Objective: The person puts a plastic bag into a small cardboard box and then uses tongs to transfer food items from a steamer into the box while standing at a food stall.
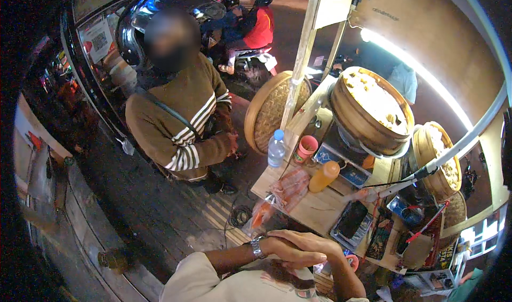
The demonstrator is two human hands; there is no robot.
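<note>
My left hand (294, 254), with a metal-band wristwatch (257, 248) at its wrist, lies against my right hand (310, 240) in front of my shirt. The fingers of each are together and overlap the other hand; no object shows in them. Just beyond is a wooden counter (298, 210) with a black flat object (354, 219) on a shallow container, an orange squeeze bottle (324, 176), a striped cloth or bag (290, 189), a pink cup (306, 148) and a clear bottle with a blue cap (276, 150). Round bamboo steamers (360, 116) hold pale food, probably dumplings.
A helmeted person (192, 126) in a brown striped sweater stands left of the counter. A woven bamboo lid (272, 112) leans by a wooden post (303, 56). A white pole (440, 162) crosses at right. A coiled cable (240, 215) lies on the floor. Motorcycle riders are behind.
</note>
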